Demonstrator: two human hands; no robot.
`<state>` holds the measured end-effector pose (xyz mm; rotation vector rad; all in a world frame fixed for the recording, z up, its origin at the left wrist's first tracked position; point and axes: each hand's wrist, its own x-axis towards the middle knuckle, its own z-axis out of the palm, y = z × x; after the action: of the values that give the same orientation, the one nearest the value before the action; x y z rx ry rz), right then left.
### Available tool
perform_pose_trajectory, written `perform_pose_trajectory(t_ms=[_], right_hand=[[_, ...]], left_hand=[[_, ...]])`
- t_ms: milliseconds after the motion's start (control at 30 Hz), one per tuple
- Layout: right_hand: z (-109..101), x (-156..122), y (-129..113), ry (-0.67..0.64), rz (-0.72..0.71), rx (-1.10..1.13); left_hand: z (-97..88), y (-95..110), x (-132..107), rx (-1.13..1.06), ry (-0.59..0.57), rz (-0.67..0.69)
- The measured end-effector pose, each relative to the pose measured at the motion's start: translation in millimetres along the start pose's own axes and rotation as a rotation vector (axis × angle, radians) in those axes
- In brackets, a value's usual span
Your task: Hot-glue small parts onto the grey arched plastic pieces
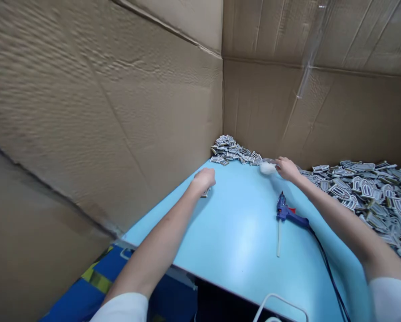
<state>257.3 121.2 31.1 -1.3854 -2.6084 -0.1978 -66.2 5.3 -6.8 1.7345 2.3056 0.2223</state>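
Note:
My left hand (204, 179) is closed over the left side of the blue table (234, 214). A small flat grey-and-white piece (205, 193) sticks out below its fingers. Farther back, my right hand (286, 169) pinches the edge of a clear plastic dish (267, 167) with something white in it; what the white stuff is I cannot make out. In front of that hand lies a blue glue gun (287, 213) with a red trigger, a pale glue stick (279, 237) projecting from its rear end.
Cardboard walls (173, 112) rise at the left and back. Grey-and-white arch-shaped pieces form a small pile (232, 150) in the far corner and a large heap (378, 201) at right. A black cord (328, 264) runs to the front edge, near a white metal loop (281, 298).

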Motion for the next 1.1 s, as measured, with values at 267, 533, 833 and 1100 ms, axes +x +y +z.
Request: perform_pose_trajectory(t_ms=[267, 533, 833, 1100], right_hand=[[20.7, 44.3, -15.2, -0.109, 0.089, -0.084], [31.7, 55.5, -4.4, 0.009, 0.092, 0.066], [33.6, 58.7, 6.5, 0.223, 0.190, 0.527], [14.4, -1.2, -8.3, 0.242, 0.083, 0.964]], left_hand=[[7.2, 34.9, -10.1, -0.152, -0.236, 0.266], [16.2, 35.2, -10.3, -0.308, -0.285, 0.527], [48.8, 61.9, -17.5, -0.593, -0.342, 0.688], [63.9, 82.3, -29.7, -0.804, -0.354, 0.797]])
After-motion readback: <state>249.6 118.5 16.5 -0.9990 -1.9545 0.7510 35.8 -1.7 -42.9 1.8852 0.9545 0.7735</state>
